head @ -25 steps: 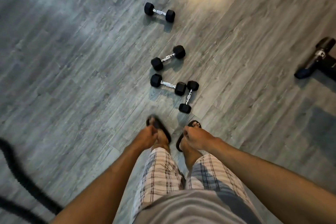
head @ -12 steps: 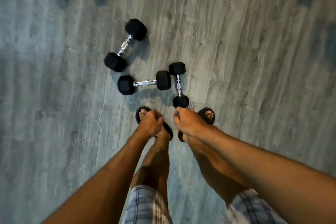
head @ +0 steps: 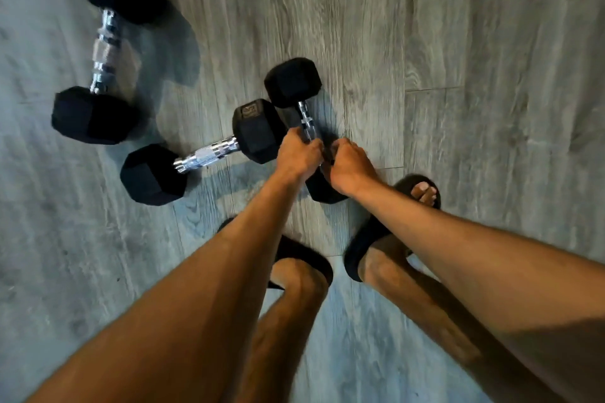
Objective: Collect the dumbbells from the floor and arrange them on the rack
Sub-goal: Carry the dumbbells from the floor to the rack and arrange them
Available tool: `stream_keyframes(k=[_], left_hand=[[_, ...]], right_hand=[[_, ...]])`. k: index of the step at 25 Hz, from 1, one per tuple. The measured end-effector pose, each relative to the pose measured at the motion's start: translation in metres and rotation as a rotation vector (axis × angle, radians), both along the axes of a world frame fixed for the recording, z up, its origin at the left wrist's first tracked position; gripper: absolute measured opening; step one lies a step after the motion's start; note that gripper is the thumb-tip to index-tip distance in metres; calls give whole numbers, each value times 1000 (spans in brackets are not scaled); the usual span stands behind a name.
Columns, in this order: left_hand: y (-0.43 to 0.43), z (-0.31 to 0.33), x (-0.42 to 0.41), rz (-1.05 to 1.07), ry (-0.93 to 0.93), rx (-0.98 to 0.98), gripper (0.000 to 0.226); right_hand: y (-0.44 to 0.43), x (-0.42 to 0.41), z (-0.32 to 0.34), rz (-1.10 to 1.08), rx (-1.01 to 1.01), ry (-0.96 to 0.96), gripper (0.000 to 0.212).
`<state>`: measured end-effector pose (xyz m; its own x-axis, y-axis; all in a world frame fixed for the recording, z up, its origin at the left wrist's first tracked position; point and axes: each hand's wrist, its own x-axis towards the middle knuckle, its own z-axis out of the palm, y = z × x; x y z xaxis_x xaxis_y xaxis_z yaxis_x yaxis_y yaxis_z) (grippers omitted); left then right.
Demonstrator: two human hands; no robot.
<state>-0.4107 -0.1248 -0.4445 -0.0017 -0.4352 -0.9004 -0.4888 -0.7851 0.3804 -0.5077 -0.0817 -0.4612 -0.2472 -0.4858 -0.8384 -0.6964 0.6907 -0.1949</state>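
While both hands curl over nearest dumbbell (head: 292, 82) handle, left fingers (head: 302, 149), right fingers (head: 340, 149) wrapping it.

Nearest dumbbell (head: 293, 83) handle mostly hidden under both hands, near head half covered, far dumbbell (head: 108, 42) blurred

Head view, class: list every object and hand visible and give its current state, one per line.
Nearest dumbbell: on the floor, both hands on its handle.
Middle dumbbell: lying on the floor, untouched.
Far-left dumbbell: lying on the floor, untouched.
Left hand: closed around the nearest dumbbell's handle.
Right hand: closed on the same handle.
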Motion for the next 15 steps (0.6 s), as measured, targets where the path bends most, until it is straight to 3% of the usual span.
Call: stream_keyframes(k=[4,7,11,15], left_hand=[[-18,-55,-16,313,-4,87,38],[-31,-65,-23,490,64,175,32],[-27,-26,-30,504,97,252,17],[-10,64,-46,463,124,347,22]], right_hand=[[-2,1,-48,-45,-22,-205,25],[-4,1,-58,-98,-29,-221,26],[4,-10,-13,-72,2,-201,19],[20,-33,87,-91,72,-220,18]])
